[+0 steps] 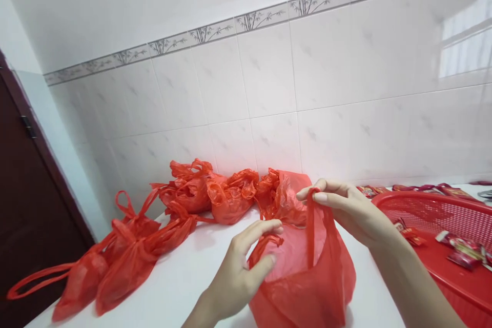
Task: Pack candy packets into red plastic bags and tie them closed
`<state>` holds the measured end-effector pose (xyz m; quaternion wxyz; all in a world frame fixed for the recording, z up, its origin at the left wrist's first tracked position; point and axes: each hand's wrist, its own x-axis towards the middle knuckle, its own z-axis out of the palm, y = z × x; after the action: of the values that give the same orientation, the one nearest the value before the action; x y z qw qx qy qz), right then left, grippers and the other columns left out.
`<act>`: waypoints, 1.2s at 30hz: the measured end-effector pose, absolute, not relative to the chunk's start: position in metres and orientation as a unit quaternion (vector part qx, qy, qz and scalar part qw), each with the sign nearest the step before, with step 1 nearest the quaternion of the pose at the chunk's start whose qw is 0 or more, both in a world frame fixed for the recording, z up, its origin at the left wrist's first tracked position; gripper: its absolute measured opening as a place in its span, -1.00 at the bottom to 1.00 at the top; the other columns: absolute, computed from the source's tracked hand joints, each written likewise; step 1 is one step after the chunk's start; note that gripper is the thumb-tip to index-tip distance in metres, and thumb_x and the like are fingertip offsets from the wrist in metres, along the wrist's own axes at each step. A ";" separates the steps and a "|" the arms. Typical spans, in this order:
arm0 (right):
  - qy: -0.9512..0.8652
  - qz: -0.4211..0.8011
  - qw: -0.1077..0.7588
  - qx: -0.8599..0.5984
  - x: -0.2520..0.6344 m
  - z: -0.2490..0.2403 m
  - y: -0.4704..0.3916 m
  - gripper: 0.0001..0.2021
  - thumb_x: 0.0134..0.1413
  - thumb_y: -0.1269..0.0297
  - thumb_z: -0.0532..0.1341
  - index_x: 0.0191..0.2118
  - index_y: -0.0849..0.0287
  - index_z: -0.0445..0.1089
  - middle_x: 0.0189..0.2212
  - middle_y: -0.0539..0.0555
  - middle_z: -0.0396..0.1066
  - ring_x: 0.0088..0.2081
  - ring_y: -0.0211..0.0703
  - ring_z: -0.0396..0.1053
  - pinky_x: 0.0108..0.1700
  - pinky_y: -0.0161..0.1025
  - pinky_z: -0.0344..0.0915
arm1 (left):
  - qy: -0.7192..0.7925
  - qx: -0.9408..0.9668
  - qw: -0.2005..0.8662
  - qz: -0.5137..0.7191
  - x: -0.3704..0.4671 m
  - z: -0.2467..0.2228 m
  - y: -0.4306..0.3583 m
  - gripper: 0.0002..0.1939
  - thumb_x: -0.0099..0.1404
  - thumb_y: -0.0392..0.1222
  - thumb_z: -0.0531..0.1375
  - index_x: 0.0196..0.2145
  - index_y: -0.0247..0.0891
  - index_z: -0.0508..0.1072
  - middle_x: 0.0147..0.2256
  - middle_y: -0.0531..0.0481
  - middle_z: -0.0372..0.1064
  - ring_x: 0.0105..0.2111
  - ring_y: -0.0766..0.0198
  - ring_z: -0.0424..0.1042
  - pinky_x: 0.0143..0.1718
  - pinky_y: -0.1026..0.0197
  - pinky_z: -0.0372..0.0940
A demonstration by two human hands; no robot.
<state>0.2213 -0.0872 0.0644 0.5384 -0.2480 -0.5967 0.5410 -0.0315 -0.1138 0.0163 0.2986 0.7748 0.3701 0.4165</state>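
The room has a white tiled wall (265,82), crossed by a patterned border strip (215,33) with dark bamboo motifs. A bright reflection shows on the tiles at the upper right. A dark reddish-brown door (31,205) stands at the left. Against the wall is a white table (207,256).

The open red plastic bag (295,302) is at the near side of the table, directly before the person, with its lower end running past the bottom edge of the view. Its mouth gapes toward the person; the contents, if any, cannot be made out.

The right hand (357,210) grasps a handle loop of this bag, pinching it between thumb and fingertips and drawing it upright. The left hand (246,261) is at the opposite edge of the mouth, thumb and fingers parted around the crumpled rim; firm contact cannot be confirmed.

Behind the bag, a row of bunched red bags (232,197) lies along the wall. Further red bags with raised loops (126,266) lie at the left. At the right stands a red perforated basket (430,200) containing small wrapped packets (463,248). More packets (457,192) lie behind it, beside the wall.
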 end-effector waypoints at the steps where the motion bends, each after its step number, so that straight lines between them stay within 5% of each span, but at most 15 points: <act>1: -0.601 0.547 0.531 -0.240 0.220 0.063 -0.086 -0.76 -0.04 0.07 0.47 -0.40 0.06 0.50 -0.23 0.06 0.60 -0.04 -0.03 0.45 0.06 -0.11 0.25 | 0.375 0.766 0.301 0.427 -0.030 0.017 -0.112 -0.61 0.31 -0.16 0.21 0.09 -0.10 0.50 0.02 -0.09 0.52 0.04 0.08 0.47 0.15 0.05 0.31; 4: -0.613 0.550 0.520 -0.228 0.218 0.060 -0.083 -0.80 -0.02 0.14 0.47 -0.28 0.04 0.56 -0.19 0.06 0.60 -0.04 -0.05 0.46 0.08 -0.11 0.26 | 0.382 0.748 0.306 0.449 -0.030 0.021 -0.107 -0.73 0.30 -0.20 0.20 -0.06 -0.17 0.58 -0.18 -0.07 0.56 -0.15 0.17 0.51 -0.04 0.15 0.39; 9: -0.608 0.547 0.525 -0.235 0.215 0.054 -0.077 -0.60 -0.03 0.14 0.48 -0.02 -0.05 0.53 -0.02 0.10 0.56 0.06 0.05 0.44 0.13 -0.01 0.29 | 0.349 0.723 0.306 0.512 -0.027 0.037 -0.090 -0.81 0.32 -0.20 0.18 -0.27 -0.24 0.60 -0.36 -0.03 0.53 -0.30 0.25 0.48 -0.17 0.22 0.39; 18: -0.674 0.454 0.514 -0.275 0.209 0.046 -0.069 -0.48 0.07 0.15 0.40 0.18 -0.13 0.41 0.20 0.10 0.40 0.24 0.10 0.31 0.22 0.09 0.31 | 0.296 0.721 0.398 0.483 0.010 0.083 -0.039 -0.72 0.27 -0.15 0.27 -0.11 -0.33 0.61 -0.48 0.00 0.51 -0.35 0.25 0.48 -0.05 0.11 0.36; 22: -0.673 0.419 0.513 -0.328 0.207 0.041 -0.064 -0.37 0.04 0.15 0.39 0.25 -0.17 0.32 0.27 0.08 0.31 0.27 0.13 0.26 0.24 0.13 0.29 | 0.298 0.706 0.467 0.441 0.027 0.090 -0.024 -0.78 0.29 -0.17 0.26 -0.18 -0.33 0.61 -0.46 0.01 0.49 -0.42 0.31 0.42 -0.19 0.18 0.34; 31: -0.648 0.332 0.570 -0.381 0.201 0.031 -0.051 -0.54 -0.03 0.11 0.39 0.03 -0.01 0.40 0.08 0.17 0.46 0.15 0.14 0.39 0.16 0.16 0.34 | 0.331 0.664 0.509 0.435 0.042 0.090 -0.013 -0.72 0.35 -0.31 0.18 -0.53 -0.34 0.46 -0.56 0.07 0.34 -0.53 0.40 0.29 -0.32 0.26 0.22; 36: -0.657 0.305 0.550 -0.417 0.196 0.026 -0.050 -0.55 0.08 -0.05 0.34 0.05 0.02 0.42 0.05 0.14 0.48 0.10 0.13 0.40 0.12 0.08 0.33 | 0.327 0.574 0.575 0.482 0.042 0.111 -0.012 -0.74 0.39 -0.36 0.13 -0.47 -0.34 0.43 -0.52 0.04 0.35 -0.49 0.37 0.35 -0.32 0.26 0.25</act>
<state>0.1958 -0.0502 0.0262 0.5496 -0.4167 -0.6569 0.3045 0.0417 -0.0124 0.1105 0.5752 0.5743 0.3269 0.4822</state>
